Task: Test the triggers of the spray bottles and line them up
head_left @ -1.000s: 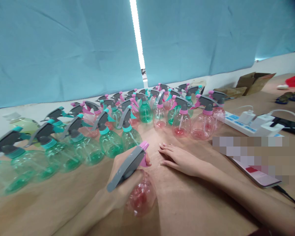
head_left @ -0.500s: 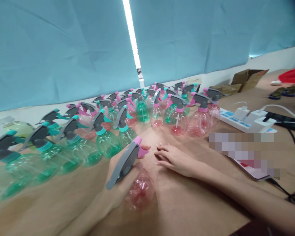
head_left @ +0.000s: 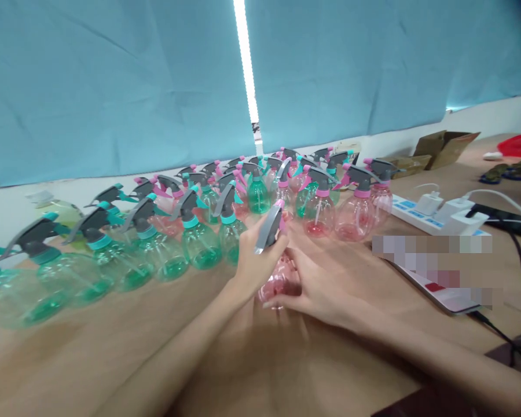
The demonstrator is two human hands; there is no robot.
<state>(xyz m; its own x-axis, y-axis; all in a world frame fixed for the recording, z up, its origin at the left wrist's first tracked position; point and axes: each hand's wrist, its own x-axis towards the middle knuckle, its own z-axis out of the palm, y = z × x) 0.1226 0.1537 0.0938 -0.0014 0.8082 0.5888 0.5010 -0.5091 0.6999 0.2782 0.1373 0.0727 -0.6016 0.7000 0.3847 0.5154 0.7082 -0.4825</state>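
Observation:
A pink see-through spray bottle (head_left: 282, 281) with a grey and pink trigger head stands close to upright in front of me. Wrapped round its neck, just under the trigger head, is my left hand (head_left: 257, 250). My right hand (head_left: 315, 281) clasps the round body from the right, thumb at the near side and fingers partly hidden behind it. Beyond my hands, green spray bottles (head_left: 202, 243) with teal collars line up on the left. Several pink spray bottles (head_left: 319, 214) stand to the right of them.
A white power strip (head_left: 417, 214) with plugged-in chargers lies on the right. Nearer is a partly blurred-out flat device (head_left: 454, 298) with a black cable. Open cardboard boxes (head_left: 443, 150) and a red bag (head_left: 518, 145) sit farther back. A blue sheet (head_left: 156, 87) hangs behind the table.
The pink spray bottle has moved away from me and slightly right in my left hand. My right hand, earlier resting apart on the table, now grips the bottle's body.

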